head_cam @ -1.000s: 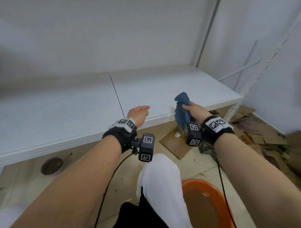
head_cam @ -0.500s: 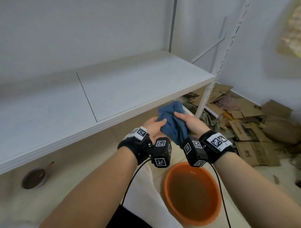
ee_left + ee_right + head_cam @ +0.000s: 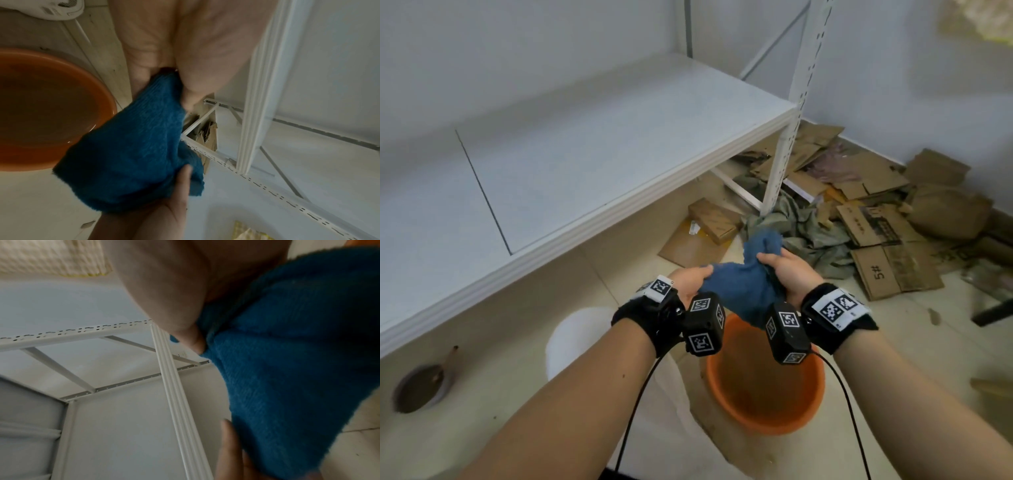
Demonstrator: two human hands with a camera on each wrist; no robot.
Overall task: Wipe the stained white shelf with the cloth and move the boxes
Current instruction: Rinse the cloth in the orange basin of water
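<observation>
Both hands hold the blue cloth (image 3: 739,284) in the air above the orange basin (image 3: 767,407). My left hand (image 3: 693,279) grips its left end and my right hand (image 3: 784,270) grips its right end, so the cloth is bunched between them. In the left wrist view the cloth (image 3: 131,149) hangs from my fingers beside the basin (image 3: 41,100). It fills the right side of the right wrist view (image 3: 287,361). The white shelf (image 3: 571,147) runs along the upper left, bare, with a seam between its panels. No upright boxes are in view.
The basin holds brownish water. Flattened cardboard (image 3: 887,246) and grey-green fabric (image 3: 801,229) litter the floor at the right, around the shelf's white post (image 3: 787,130). A small dark bowl (image 3: 421,387) sits on the floor at the lower left. My white-socked foot (image 3: 582,342) is beside the basin.
My left hand came off the shelf edge and took hold of the cloth with the right. Both hands moved down from the shelf to above the basin, and my view turned right.
</observation>
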